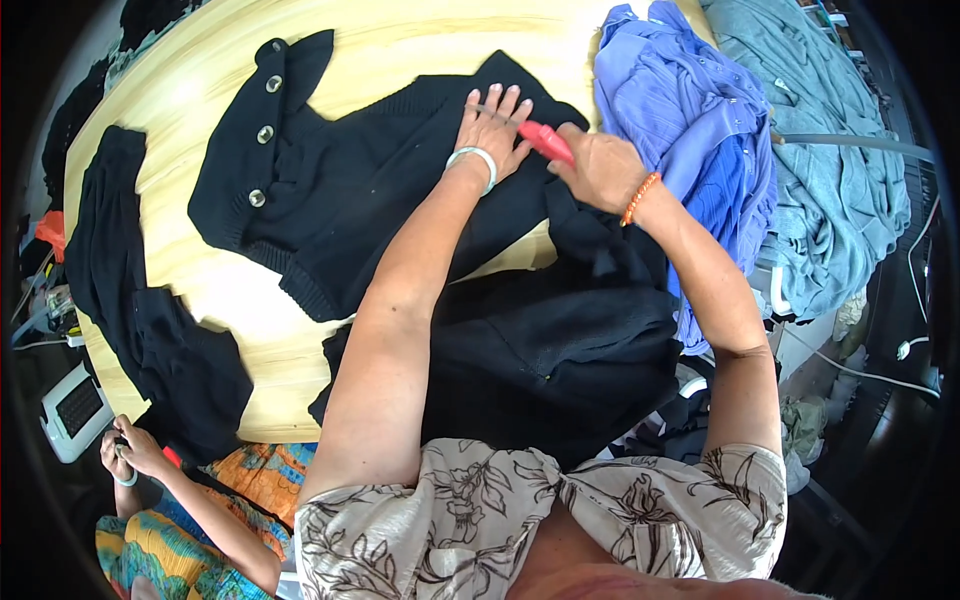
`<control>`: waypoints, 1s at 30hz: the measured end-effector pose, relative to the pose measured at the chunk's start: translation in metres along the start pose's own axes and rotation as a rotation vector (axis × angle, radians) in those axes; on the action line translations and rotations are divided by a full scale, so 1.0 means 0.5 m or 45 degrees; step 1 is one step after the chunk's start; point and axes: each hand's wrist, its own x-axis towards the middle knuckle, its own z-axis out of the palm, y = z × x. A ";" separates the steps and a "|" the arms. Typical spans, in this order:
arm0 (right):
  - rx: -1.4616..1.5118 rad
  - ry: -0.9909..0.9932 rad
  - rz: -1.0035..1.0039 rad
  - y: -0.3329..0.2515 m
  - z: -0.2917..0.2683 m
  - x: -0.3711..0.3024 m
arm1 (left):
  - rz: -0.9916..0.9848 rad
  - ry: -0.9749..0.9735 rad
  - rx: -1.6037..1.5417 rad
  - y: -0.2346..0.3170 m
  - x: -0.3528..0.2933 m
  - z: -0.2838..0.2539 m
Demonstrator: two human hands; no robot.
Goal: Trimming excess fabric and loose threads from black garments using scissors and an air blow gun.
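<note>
A black knit garment (350, 180) with ribbed edges and several large shiny buttons (264, 134) lies spread on the pale wooden table (400, 40). My left hand (490, 135) rests flat on its upper right part, fingers spread. In my right hand (608, 168) is a red-handled tool (545, 142) with a thin metal tip; the exact kind cannot be made out. That tip points left, passing over the back of my left hand. Closer to my body, another dark garment (560, 340) is bunched at the table edge between my arms.
Blue-purple clothes (670, 90) and a grey-green fabric heap (810, 120) lie at the right. A grey bar (850, 143) juts in there. More black clothing (115, 220) covers the left edge. Another person's hands (135, 450) are at lower left, near a white device (78, 412).
</note>
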 end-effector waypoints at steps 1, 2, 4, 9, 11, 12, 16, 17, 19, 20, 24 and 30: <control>0.018 -0.047 -0.069 -0.019 0.003 -0.007 | 0.023 0.067 0.084 -0.001 0.008 0.020; 0.013 -0.082 -0.110 -0.045 -0.008 -0.019 | 0.032 0.149 -0.068 0.006 0.014 0.028; -0.002 -0.109 -0.197 -0.074 0.000 -0.023 | 0.056 0.179 -0.166 -0.001 0.029 0.038; 0.047 -0.110 -0.313 -0.121 0.014 -0.008 | 0.036 0.152 -0.113 0.004 0.035 0.048; 0.063 -0.172 -0.327 -0.137 0.022 -0.007 | 0.039 0.178 -0.112 0.007 0.033 0.047; 0.073 -0.197 -0.359 -0.142 0.026 -0.006 | 0.036 0.176 -0.113 0.007 0.033 0.046; 0.140 -0.219 -0.446 -0.148 0.025 -0.013 | 0.044 0.157 -0.114 0.010 0.035 0.043; 0.123 -0.192 -0.400 -0.141 0.027 -0.010 | 0.045 0.159 -0.124 0.006 0.034 0.044; 0.056 -0.137 -0.261 -0.126 0.022 -0.005 | 0.044 0.161 -0.133 0.000 0.029 0.047; -0.002 -0.118 -0.176 -0.106 0.021 -0.002 | 0.060 0.196 -0.145 0.001 0.029 0.050; -0.048 0.013 -0.100 -0.053 0.016 -0.008 | 0.055 0.234 -0.061 0.013 0.036 0.057; 0.023 -0.135 -0.224 -0.120 0.021 -0.010 | 0.041 0.191 -0.097 0.007 0.037 0.053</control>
